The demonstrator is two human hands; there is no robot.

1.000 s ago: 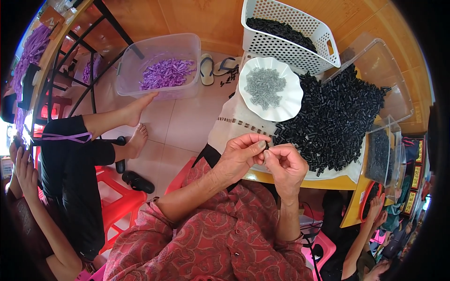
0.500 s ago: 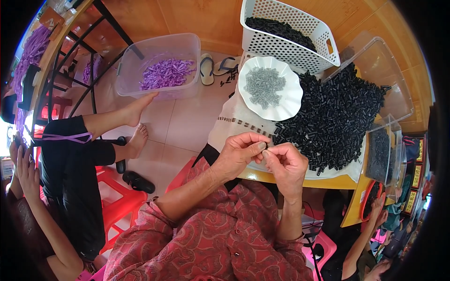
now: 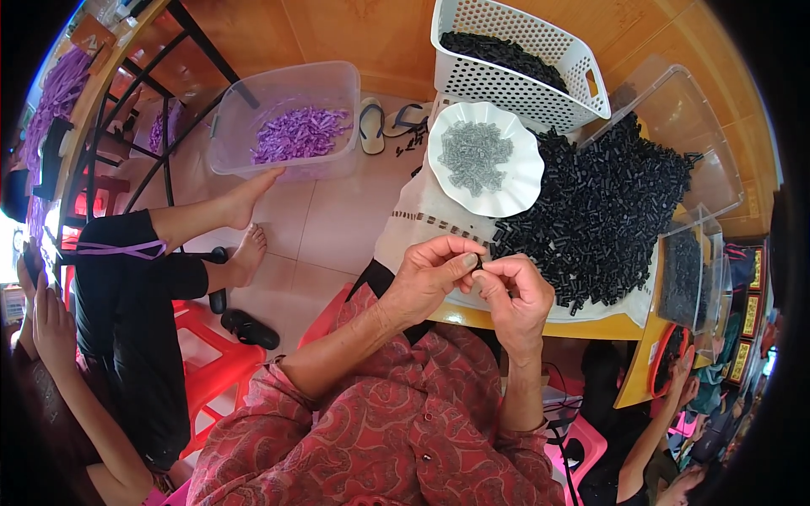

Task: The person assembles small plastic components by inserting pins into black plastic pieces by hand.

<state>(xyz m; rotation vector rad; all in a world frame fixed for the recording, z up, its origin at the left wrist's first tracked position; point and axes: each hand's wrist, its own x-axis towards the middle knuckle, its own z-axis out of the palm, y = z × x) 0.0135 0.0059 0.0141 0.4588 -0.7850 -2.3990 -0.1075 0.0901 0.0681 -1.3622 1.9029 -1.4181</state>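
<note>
A small black piece [image 3: 479, 263] shows between my fingertips, just past the table's near edge. My left hand [image 3: 430, 278] pinches it between thumb and forefinger. From the other side, my right hand [image 3: 516, 295] closes on the same piece, its thumb and forefinger meeting the left ones. Fingers cover most of the piece. Beyond my hands stands a white scalloped plate [image 3: 525, 185] heaped with small clear pieces [image 3: 477, 157]. To its right spreads a big pile of short black tube-like pieces [image 3: 607, 219] on a pale cloth [image 3: 422, 207].
A white perforated basket [image 3: 523, 88] of black pieces stands at the back, with clear plastic bins [image 3: 717, 126] at right. Purple strips fill a clear tub [image 3: 287, 80] on the floor. One person [image 3: 126, 337] sits at left; another's arm [image 3: 650, 422] reaches in at right.
My hands stay nearly in place, fingers shifting very slightly around the black piece. The seated person's hands at left have moved a little.
</note>
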